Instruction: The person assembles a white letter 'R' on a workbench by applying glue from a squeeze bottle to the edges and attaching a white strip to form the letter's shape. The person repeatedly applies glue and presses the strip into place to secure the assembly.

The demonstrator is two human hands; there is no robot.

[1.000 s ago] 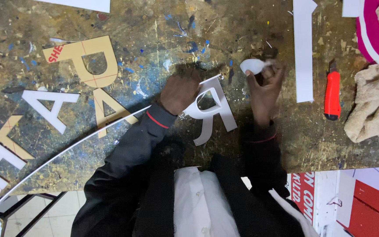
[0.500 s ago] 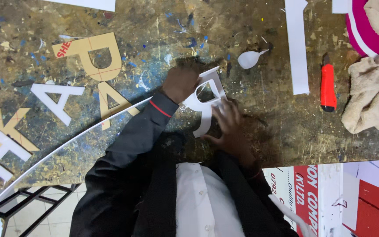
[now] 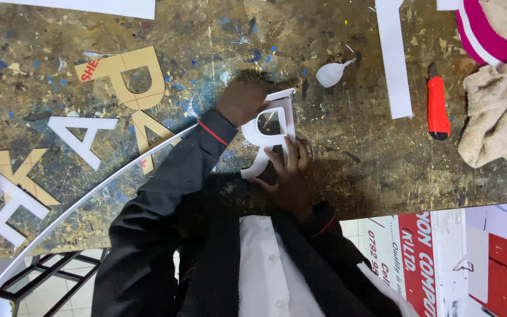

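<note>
Both hands formed the grip on a white cut-out letter [image 3: 267, 134], shaped like an R, which lay flat on the paint-stained tabletop [image 3: 347, 176]. Left hand [image 3: 243, 101] was cupped over the looped end of the letter, fingers curled down on its outer edge; right hand [image 3: 289, 176] pressed spread fingertips [image 3: 284, 154] on the letter's legs and stem. Neither hand closed fully around the piece; both pinned it flat against the tabletop. Long axis of the letter ran roughly from the person's body outward, with the loop at the far end and the legs pointing back toward the body, one leg splayed toward the left sleeve.

Beyond the grip and slightly to its right lay a small white offcut [image 3: 331, 73]. Farther right were a long white strip [image 3: 395, 64] and an orange utility knife [image 3: 438, 107], both aligned nearly parallel to the letter's long axis, then a beige cloth [image 3: 497, 111]. Left of the grip lay a brown cardboard letter P [image 3: 130, 79], a white letter A [image 3: 83, 136] and a thin curved white strip [image 3: 89, 196] passing under the left forearm.
</note>
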